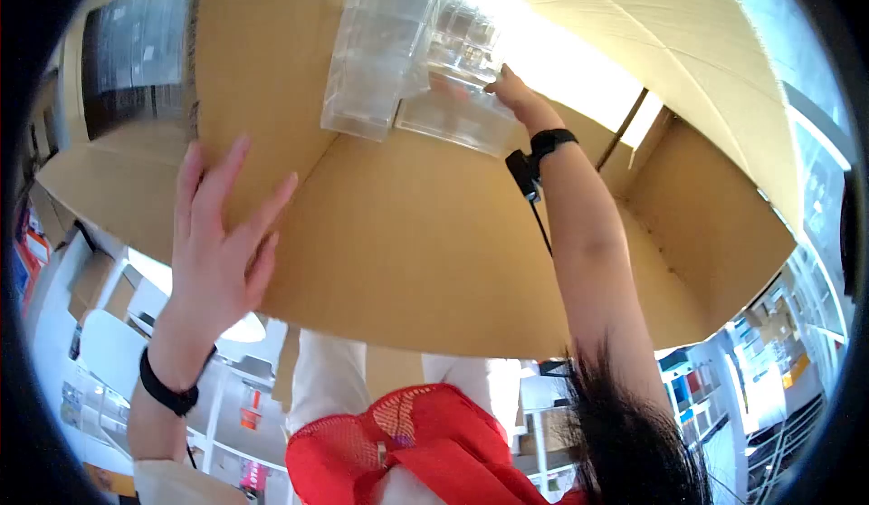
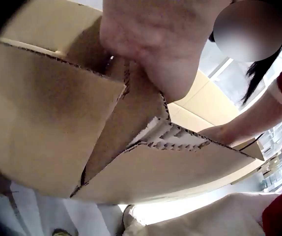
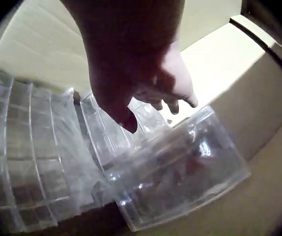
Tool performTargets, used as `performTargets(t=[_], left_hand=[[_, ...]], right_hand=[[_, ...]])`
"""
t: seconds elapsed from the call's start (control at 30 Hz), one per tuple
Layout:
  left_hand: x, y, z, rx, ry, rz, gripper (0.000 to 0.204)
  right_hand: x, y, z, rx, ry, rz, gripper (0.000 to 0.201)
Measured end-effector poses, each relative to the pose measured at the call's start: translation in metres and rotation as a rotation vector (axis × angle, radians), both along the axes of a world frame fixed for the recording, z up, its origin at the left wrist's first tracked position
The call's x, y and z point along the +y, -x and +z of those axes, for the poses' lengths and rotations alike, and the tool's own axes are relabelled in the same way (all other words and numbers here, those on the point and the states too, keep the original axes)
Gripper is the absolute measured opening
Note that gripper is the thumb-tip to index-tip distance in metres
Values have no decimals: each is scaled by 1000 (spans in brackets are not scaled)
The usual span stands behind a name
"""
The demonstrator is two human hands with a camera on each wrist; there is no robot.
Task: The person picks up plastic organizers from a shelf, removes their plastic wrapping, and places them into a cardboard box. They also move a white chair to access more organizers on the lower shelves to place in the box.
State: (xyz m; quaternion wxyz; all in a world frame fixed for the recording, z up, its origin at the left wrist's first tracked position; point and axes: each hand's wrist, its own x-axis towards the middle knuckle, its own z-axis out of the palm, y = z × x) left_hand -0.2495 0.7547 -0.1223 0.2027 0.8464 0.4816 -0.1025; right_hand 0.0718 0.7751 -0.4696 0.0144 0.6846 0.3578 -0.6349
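Observation:
Inside a large cardboard box, clear plastic containers lie against the far side. My right hand reaches in beside a clear plastic container, its fingers relaxed. In the right wrist view the right hand hangs over the stacked containers, thumb and fingers apart; a clear plastic box lies below them. To the left stands a bagged row of clear containers. My left hand is spread over the box's left side and holds nothing. The left wrist view shows mostly the wrist, with the fingers hidden.
Cardboard flaps fold out at the left. A torn, layered cardboard edge shows near the left wrist. A pale sheet rises on the right side. Behind stand a white chair and shelves.

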Motion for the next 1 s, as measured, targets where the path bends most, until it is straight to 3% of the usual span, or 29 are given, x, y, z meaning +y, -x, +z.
performTargets(t=[0.07, 0.17, 0.23, 0.3, 0.43, 0.47, 0.5, 0.53, 0.57, 0.6, 0.63, 0.67, 0.7, 0.73, 0.77, 0.83, 0.93, 0.97, 1.0], left_hand=[[1, -1, 7, 23, 91, 17, 57], [8, -4, 16, 3, 128, 5, 57], [8, -3, 18, -39, 110, -6, 55], [7, -3, 25, -66, 96, -13, 54], [6, -12, 44, 130, 134, -74, 55], [9, -18, 61, 139, 164, -93, 55], [17, -31, 88, 77, 247, -16, 51], [15, -33, 115, -274, 245, 122, 46], [23, -40, 146, -410, 242, 101, 42], [22, -43, 185, -386, 166, 119, 39], [13, -39, 197, -398, -4, 88, 38], [14, -31, 237, -339, 56, 86, 37], [6, -17, 265, -327, 23, 113, 38], [-2, -4, 288, -315, 1, 138, 38], [-8, 10, 307, -307, -18, 159, 39], [-26, 47, 338, -274, -74, 224, 38], [-50, 111, 364, -237, -168, 179, 38], [-53, 129, 371, -221, -197, 138, 38], [-53, 143, 373, -249, -216, 189, 38]], right_hand=[[-14, -3, 34, -14, -4, 100, 65], [-46, -35, 40, -79, 7, 352, 56], [-80, -78, 24, 137, 56, 173, 48], [-73, -92, 114, 130, 134, 270, 47], [-94, -114, 266, 19, -146, 435, 35], [-85, -85, 329, -14, 51, 275, 36], [-114, -101, 317, 46, -76, 198, 36], [-94, -82, 383, 45, 30, 399, 35], [-139, -110, 349, 295, -157, 4, 34], [-135, -99, 381, 253, -57, -23, 35], [-131, -89, 412, 209, 44, -52, 37], [-126, -77, 445, 163, 142, -81, 39], [-132, -89, 438, 265, 78, 36, 38], [-124, -82, 483, 266, 76, 85, 39], [-123, -86, 479, 226, 34, 137, 43], [-117, -53, 593, 273, -212, 83, 42], [-88, -92, 524, 631, -461, 40, 40], [-70, -95, 534, 426, -375, 45, 37], [-50, -87, 565, 378, -522, 66, 36]])
